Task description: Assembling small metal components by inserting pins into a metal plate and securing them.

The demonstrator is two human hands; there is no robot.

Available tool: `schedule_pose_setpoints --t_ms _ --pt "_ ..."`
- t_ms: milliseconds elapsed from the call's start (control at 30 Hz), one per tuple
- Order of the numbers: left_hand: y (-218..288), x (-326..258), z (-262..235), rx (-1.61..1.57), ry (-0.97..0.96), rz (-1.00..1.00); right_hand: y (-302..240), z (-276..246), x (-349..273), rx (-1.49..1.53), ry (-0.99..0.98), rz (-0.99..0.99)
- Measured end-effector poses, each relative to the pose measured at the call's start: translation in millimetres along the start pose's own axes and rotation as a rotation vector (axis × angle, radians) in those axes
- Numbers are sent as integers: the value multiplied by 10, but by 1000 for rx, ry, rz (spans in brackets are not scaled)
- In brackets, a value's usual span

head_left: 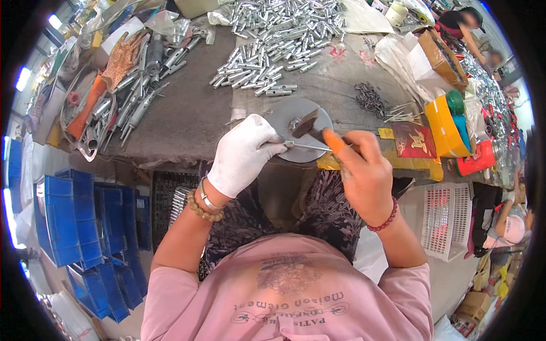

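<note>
In a white glove, my left hand (245, 149) pinches one end of a thin metal rod (310, 148) between thumb and fingertips. The rod lies level above the near part of a round grey metal plate (298, 109) and runs toward my right hand. My right hand (365, 173), bare but for an orange finger cover, is closed round a hammer. The dark hammer head (305, 123) is over the plate, just above the rod. Most of the hammer handle is hidden by my fingers. Whether my right fingers also touch the rod's far end, I cannot tell.
Beyond the plate lies a large heap of silver metal tubes (278, 42). Small dark pins (369, 100) and thin rods (402, 112) lie right. A red envelope (414, 141) and yellow box (446, 126) stand nearby. Orange glove and tools fill the left; blue bins (71, 219) stand below.
</note>
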State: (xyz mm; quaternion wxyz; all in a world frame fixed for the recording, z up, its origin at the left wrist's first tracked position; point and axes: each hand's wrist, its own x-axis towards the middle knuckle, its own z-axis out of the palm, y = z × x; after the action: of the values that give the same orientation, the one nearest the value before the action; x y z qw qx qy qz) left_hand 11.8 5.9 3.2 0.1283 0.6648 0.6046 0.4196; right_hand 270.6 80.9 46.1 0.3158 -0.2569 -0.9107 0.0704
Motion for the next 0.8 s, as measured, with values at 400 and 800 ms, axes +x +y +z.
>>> schedule_pose_setpoints --t_ms 400,800 --pt "4 -7 -21 4 -18 23 -4 33 73 117 13 60" --pt "-88 -90 -73 -43 -43 56 -143 144 -96 86 -230 201"
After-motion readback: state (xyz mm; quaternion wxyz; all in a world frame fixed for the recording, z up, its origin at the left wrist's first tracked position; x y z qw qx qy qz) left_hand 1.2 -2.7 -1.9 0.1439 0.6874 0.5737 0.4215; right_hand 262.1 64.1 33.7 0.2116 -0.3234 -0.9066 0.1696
